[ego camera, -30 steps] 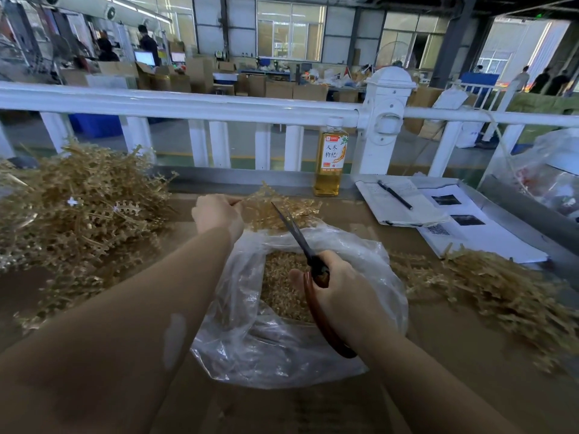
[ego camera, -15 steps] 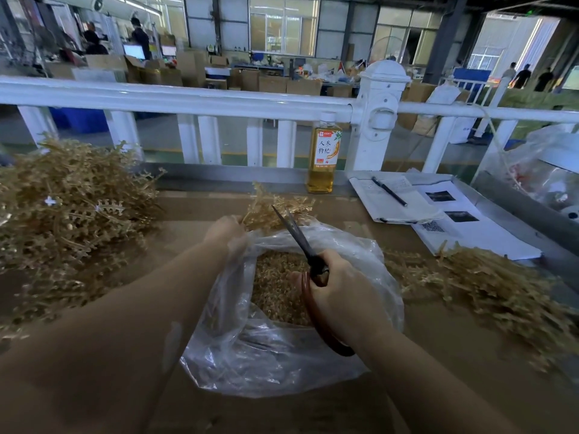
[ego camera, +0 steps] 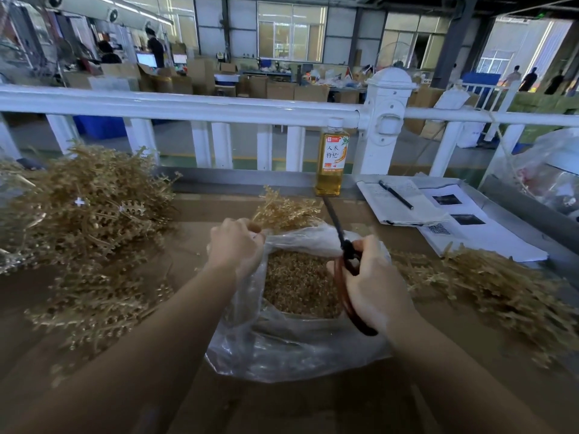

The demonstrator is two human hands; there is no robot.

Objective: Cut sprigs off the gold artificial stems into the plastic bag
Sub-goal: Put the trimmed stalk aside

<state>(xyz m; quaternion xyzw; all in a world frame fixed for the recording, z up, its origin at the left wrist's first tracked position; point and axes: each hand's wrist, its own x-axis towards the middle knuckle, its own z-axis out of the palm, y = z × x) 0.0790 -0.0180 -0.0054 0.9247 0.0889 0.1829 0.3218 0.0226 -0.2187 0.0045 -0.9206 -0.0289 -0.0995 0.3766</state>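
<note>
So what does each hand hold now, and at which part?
Left hand grips a gold artificial stem at its base. Right hand holds dark-bladed, brown-handled scissors by the handle loops.

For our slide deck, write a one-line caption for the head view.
Left hand holds a gold stem over the plastic bag; right hand grips scissors.

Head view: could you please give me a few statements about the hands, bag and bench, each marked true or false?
1. The right hand holds scissors. True.
2. The plastic bag is empty. False: it holds gold cuttings.
3. The left hand holds a gold stem at the bag's mouth. True.
4. The bottle lies on its side. False: it stands upright by the railing.
5. A pen lies on the notebook. True.
</note>
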